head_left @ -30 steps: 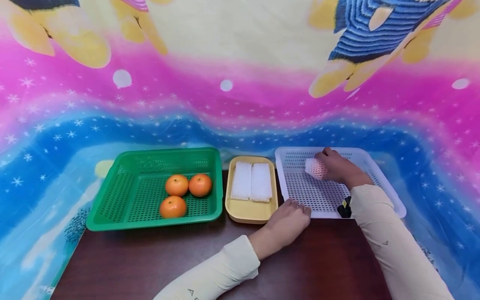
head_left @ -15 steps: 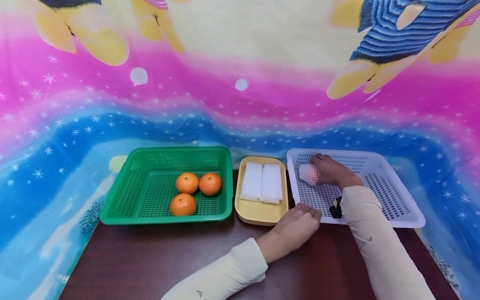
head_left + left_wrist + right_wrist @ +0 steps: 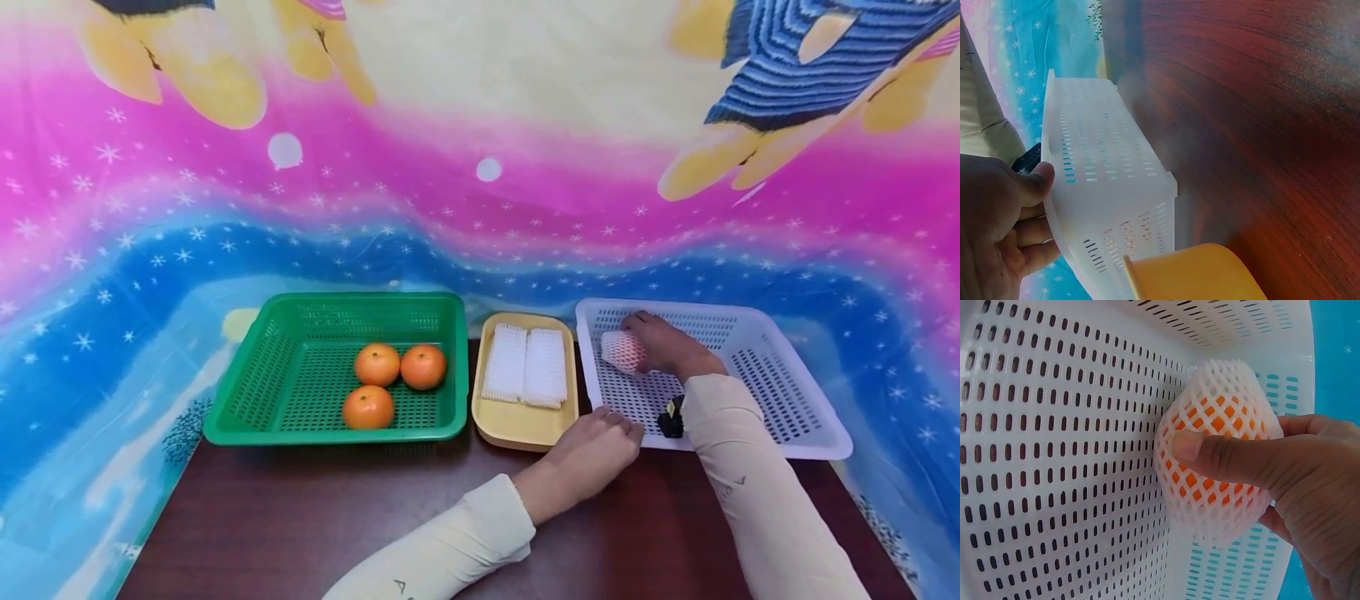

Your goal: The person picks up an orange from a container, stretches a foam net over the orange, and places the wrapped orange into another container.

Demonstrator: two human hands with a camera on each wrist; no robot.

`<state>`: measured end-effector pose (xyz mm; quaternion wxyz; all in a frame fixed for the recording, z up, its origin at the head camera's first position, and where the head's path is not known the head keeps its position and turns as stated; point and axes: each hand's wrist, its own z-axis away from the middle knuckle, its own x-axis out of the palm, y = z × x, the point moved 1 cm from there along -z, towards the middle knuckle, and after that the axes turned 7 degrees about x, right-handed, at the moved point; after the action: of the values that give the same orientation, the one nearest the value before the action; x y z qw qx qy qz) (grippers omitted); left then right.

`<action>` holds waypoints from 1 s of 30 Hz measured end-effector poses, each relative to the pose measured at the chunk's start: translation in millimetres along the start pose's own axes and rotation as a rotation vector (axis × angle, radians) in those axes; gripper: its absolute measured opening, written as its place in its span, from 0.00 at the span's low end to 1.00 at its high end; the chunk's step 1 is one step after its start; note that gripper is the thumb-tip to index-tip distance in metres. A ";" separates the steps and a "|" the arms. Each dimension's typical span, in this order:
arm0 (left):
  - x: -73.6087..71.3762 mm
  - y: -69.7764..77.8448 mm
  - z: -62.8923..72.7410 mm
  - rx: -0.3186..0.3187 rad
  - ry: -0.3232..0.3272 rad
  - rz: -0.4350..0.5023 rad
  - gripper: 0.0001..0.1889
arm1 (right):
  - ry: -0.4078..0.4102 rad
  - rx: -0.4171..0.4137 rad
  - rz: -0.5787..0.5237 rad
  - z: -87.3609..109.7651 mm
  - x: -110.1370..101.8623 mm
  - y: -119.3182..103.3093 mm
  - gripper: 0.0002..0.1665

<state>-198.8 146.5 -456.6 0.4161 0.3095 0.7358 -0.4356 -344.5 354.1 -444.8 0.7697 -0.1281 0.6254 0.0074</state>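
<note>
My right hand holds an orange in a white foam net, low at the left end of the white plastic basket. In the right wrist view the thumb lies across the net, and orange peel shows through its mesh. My left hand grips the basket's front rim near the left corner. Its thumb presses the rim from one side in the left wrist view, with fingers curled on the other.
Left of the white basket, a yellow tray bears two flat white foam nets. A green basket with three bare oranges stands further left. A patterned cloth hangs behind the brown table.
The right hand has moved the netted orange left and lower, closer to the white basket's left wall. The left hand has stayed at the rim. The head view has shifted slightly.
</note>
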 end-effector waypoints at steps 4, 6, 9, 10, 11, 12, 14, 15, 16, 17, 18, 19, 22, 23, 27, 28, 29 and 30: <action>0.8 -0.4 0.3 0.008 -0.012 0.001 0.12 | -0.005 0.013 0.023 -0.8 -1.4 0.1 0.50; 1.4 -1.5 2.3 0.010 -0.034 0.036 0.14 | -0.008 0.020 0.032 -1.1 -2.0 0.2 0.50; -1.7 -7.2 9.9 -0.004 -0.032 0.168 0.20 | -0.017 0.036 0.018 -1.4 -1.9 0.5 0.52; -3.4 -10.0 14.3 -0.017 -0.013 0.226 0.22 | -0.020 0.039 0.014 -1.2 -1.8 0.4 0.53; -6.0 -13.4 19.9 -0.034 0.024 0.280 0.23 | -0.022 0.042 0.007 -0.6 -1.7 -0.1 0.53; -8.9 -17.2 26.5 -0.054 0.077 0.333 0.23 | -0.022 0.040 0.005 0.3 -2.0 -1.0 0.54; -17.9 -25.8 45.6 -0.098 0.190 0.424 0.20 | -0.027 0.039 -0.006 3.2 -3.1 -4.8 0.53; -22.2 -30.1 58.5 -0.129 0.247 0.459 0.18 | -0.022 0.029 -0.005 5.2 -4.7 -8.5 0.52; -26.7 -34.7 73.3 -0.160 0.299 0.482 0.16 | -0.021 0.024 -0.006 7.0 -6.3 -12.2 0.51; -31.4 -39.6 90.2 -0.194 0.346 0.501 0.14 | -0.017 0.013 -0.010 9.0 -9.0 -17.6 0.50; -35.3 -44.5 108.8 -0.227 0.383 0.512 0.13 | -0.012 0.004 -0.012 11.0 -11.8 -23.4 0.49; -39.0 -49.5 129.1 -0.265 0.413 0.514 0.12 | -0.010 -0.004 -0.025 13.4 -15.3 -30.8 0.49; -46.4 -65.3 195.5 -0.381 0.479 0.456 0.11 | 0.003 -0.056 -0.059 18.5 -26.3 -56.7 0.45; -48.7 -71.1 218.9 -0.424 0.488 0.437 0.14 | 0.005 -0.075 -0.072 20.1 -29.4 -66.9 0.44; -53.7 -98.2 310.1 -0.590 0.486 0.334 0.26 | -0.004 -0.162 -0.125 21.5 -34.2 -111.5 0.40; -54.7 -105.6 330.3 -0.623 0.473 0.311 0.28 | -0.005 -0.184 -0.136 20.6 -33.6 -123.3 0.39; -55.1 -112.9 349.0 -0.651 0.455 0.293 0.28 | -0.002 -0.213 -0.148 18.9 -32.6 -135.0 0.39; -54.8 -120.2 365.7 -0.671 0.438 0.276 0.28 | -0.002 -0.246 -0.166 17.2 -32.0 -147.4 0.39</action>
<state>-146.5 -238.7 -462.5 0.3819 0.3375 0.8596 -0.0360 -309.6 219.9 -383.1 0.7468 -0.2728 0.6061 0.0207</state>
